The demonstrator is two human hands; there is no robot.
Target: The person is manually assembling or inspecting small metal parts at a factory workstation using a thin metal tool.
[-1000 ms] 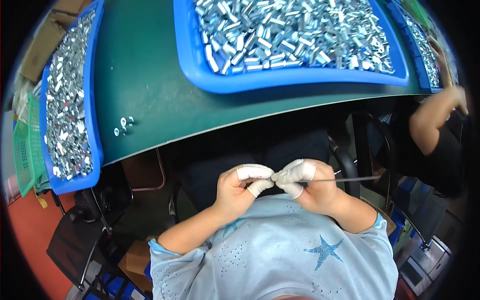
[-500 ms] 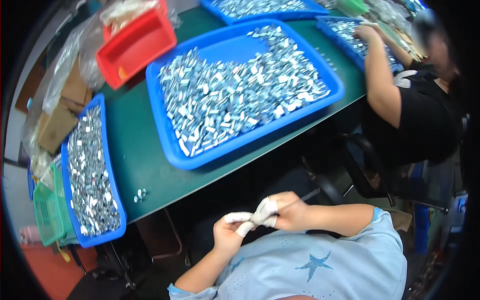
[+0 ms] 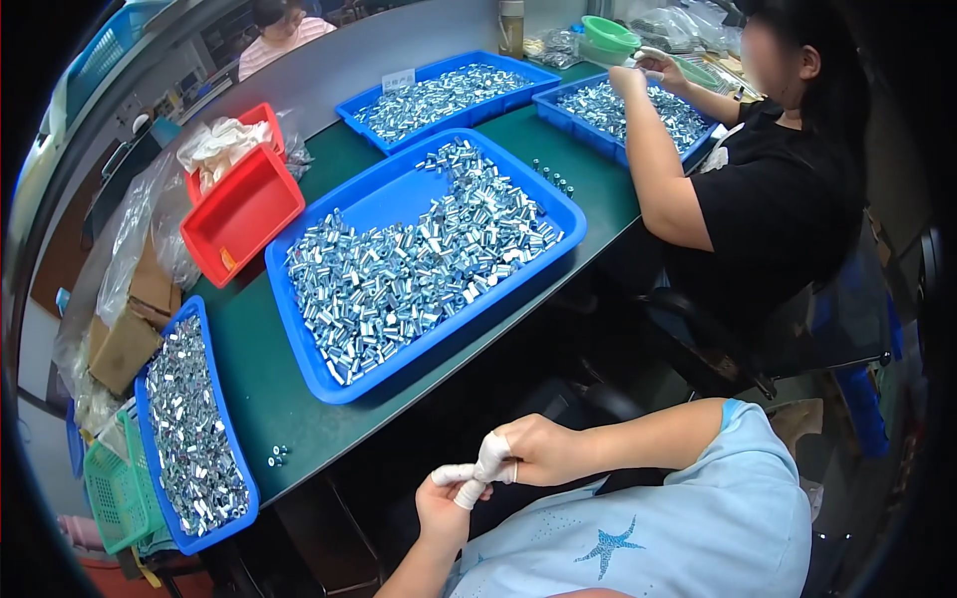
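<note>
My left hand [image 3: 446, 506] and my right hand [image 3: 538, 450] meet in front of my light blue shirt, short of the table edge. White coverings wrap the thumb and forefinger of each. The fingertips of both hands are pinched together and touch; whatever may be between them is hidden. Beyond them on the green table lies a large blue tray [image 3: 349, 391], heaped with small silvery metal sleeves [image 3: 399, 289], its far left part bare. A narrower blue tray [image 3: 246, 495] of similar metal parts stands at the left.
A few loose sleeves [image 3: 278, 454] lie near the table edge. Red bins [image 3: 239, 214], a green basket [image 3: 118, 493] and cardboard [image 3: 125, 344] are to the left. Another blue tray [image 3: 359, 125] is at the back. At right, a co-worker [image 3: 768, 189] reaches over a blue tray [image 3: 588, 137].
The view has tilted up, so the table and trays appear lower and more of the room shows. My hands stay pinched together. The co-worker's hands have lifted, near a green bowl.
</note>
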